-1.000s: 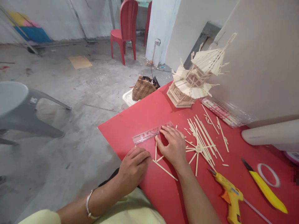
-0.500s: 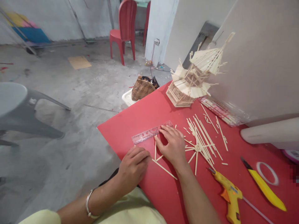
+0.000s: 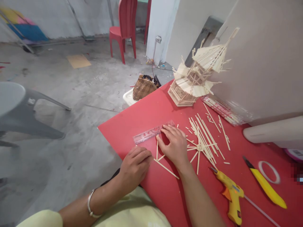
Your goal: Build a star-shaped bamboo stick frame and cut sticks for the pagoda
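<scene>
My right hand (image 3: 174, 145) lies flat on the red table (image 3: 151, 107), fingers stretched toward the end of a clear plastic ruler (image 3: 152, 132). Thin wooden sticks (image 3: 157, 148) lie beside its thumb, and a longer stick (image 3: 167, 168) runs out from under the wrist. My left hand (image 3: 134, 165) rests at the table's near edge with its fingers curled under; whether they hold anything is hidden. A loose pile of sticks (image 3: 204, 138) lies just right of my right hand.
A stick-built tower model (image 3: 196, 78) stands at the table's far end by the wall. A yellow glue gun (image 3: 230, 195), a yellow cutter (image 3: 266, 186) and a tape ring (image 3: 269, 171) lie to the right. A grey chair (image 3: 21, 110), a red chair (image 3: 124, 28) and a checked bag (image 3: 143, 88) are off the table.
Both hands stay where they were; only the view has drifted slightly.
</scene>
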{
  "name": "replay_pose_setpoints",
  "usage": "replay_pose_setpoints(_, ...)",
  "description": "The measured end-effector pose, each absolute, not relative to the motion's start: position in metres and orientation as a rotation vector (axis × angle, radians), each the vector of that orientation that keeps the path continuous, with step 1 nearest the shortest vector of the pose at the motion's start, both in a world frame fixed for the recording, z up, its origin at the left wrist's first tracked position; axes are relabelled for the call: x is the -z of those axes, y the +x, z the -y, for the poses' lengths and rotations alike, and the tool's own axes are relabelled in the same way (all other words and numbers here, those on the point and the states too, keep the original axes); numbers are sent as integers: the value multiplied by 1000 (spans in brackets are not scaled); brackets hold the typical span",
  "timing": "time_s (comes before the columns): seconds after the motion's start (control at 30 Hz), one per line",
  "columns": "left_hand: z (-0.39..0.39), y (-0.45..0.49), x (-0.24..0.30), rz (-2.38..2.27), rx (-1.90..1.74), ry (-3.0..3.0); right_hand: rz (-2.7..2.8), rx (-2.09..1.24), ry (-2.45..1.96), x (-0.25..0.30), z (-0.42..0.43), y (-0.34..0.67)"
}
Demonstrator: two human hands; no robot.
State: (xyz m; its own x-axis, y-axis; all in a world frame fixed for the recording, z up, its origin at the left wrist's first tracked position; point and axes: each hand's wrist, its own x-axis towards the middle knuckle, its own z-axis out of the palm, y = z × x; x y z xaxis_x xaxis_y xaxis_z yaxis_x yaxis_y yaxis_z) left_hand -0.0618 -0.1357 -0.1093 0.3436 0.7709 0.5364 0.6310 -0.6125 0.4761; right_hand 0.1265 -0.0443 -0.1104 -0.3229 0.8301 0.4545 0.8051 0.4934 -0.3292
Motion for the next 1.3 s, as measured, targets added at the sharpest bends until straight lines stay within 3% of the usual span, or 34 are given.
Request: replay_pose_setpoints(1.3, 132, -61, 111, -1291, -1009, 2533, 2163, -72, -1357, 110, 44, 128)
